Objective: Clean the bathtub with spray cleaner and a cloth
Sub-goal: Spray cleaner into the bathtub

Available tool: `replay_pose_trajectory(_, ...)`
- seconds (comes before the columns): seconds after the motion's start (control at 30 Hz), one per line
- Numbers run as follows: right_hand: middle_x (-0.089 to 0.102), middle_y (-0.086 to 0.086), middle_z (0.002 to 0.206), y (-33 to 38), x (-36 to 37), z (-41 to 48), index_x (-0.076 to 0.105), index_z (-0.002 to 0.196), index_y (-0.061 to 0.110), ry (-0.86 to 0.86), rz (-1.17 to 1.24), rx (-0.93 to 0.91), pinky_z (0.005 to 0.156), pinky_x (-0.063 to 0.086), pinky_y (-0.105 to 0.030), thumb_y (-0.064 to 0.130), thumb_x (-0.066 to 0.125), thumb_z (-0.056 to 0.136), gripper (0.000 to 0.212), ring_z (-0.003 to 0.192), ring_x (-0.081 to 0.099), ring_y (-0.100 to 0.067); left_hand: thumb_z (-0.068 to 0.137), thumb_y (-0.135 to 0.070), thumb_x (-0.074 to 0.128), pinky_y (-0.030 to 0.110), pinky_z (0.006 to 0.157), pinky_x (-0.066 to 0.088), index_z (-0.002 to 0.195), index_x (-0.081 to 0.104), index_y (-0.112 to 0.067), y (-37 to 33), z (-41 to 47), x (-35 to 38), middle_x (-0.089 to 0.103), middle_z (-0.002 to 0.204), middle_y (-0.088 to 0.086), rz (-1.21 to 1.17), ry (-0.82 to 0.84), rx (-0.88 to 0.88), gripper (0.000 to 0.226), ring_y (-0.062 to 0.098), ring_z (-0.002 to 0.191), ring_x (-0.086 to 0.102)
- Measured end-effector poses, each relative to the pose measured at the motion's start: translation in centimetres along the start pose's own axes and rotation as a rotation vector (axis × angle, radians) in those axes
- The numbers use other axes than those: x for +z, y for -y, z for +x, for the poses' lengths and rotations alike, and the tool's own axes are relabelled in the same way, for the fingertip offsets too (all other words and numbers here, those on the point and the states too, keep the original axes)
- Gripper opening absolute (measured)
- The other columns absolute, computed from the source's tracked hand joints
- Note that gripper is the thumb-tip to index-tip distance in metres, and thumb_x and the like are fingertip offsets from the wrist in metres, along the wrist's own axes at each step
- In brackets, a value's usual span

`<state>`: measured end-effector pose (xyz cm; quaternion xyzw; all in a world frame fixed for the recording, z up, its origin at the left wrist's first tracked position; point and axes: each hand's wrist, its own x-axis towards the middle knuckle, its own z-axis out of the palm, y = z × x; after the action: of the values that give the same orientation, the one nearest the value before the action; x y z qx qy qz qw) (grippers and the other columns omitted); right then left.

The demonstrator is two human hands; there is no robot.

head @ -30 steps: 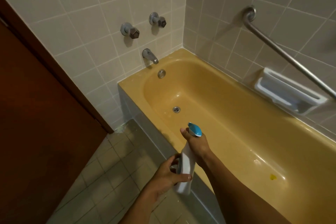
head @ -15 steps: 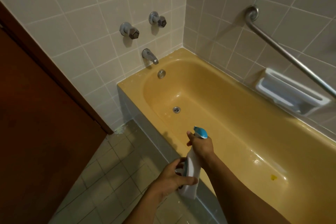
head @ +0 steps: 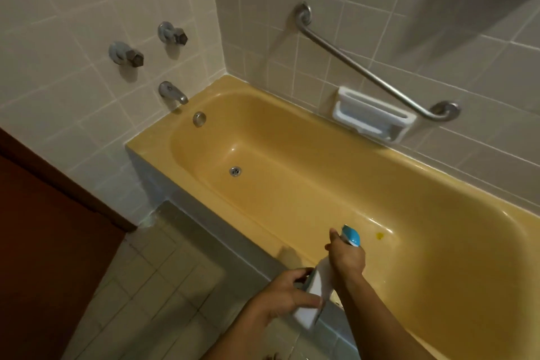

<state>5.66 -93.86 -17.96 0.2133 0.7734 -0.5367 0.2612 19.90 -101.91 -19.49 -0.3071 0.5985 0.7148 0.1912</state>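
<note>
One spray bottle (head: 321, 282), right fingers (head: 336, 245) round neck, left fingers (head: 299, 273) round base

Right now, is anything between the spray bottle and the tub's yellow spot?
Nothing visible: the spray bottle, gripped by right hand and left hand, has only bare bathtub between it and the yellow spot.

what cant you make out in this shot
Head view:
- Spray bottle trigger: hidden under the right hand.
- Its label: partly covered by the left hand, and blurred.
- Bathtub right end: cut off by the right and bottom edges.
- Yellow spot in the tub: too small to identify.
</note>
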Motion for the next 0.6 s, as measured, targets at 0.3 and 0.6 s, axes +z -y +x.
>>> replay_pose_trajectory(0.3,0.071,-0.006,0.079,0.0,-13.2,-0.2,0.071,0.084,0.004,-0.080,0.112,-0.088,0.073,0.051,-0.038,0.043,0.071,0.093,0.040,0.071,0.061,-0.020,0.065,-0.036,0.093,0.041,0.102,0.056,0.142,0.056,-0.037,-2.7,-0.5,10.8,0.064,0.130,-0.015,0.152,0.105,0.100,0.085,0.010,0.116,0.062)
replay_pose_trajectory(0.6,0.071,-0.001,0.087,3.2,-18.9,0.2,0.069,0.095,0.016,-0.085,0.216,-0.233,0.081,0.054,-0.042,0.050,0.075,0.087,0.035,0.081,0.065,-0.021,0.071,-0.032,0.091,0.033,0.090,0.059,0.149,0.049,-0.035,-7.1,-0.2,15.3,0.062,0.133,-0.012,0.209,0.139,0.241,0.089,0.016,0.117,0.061)
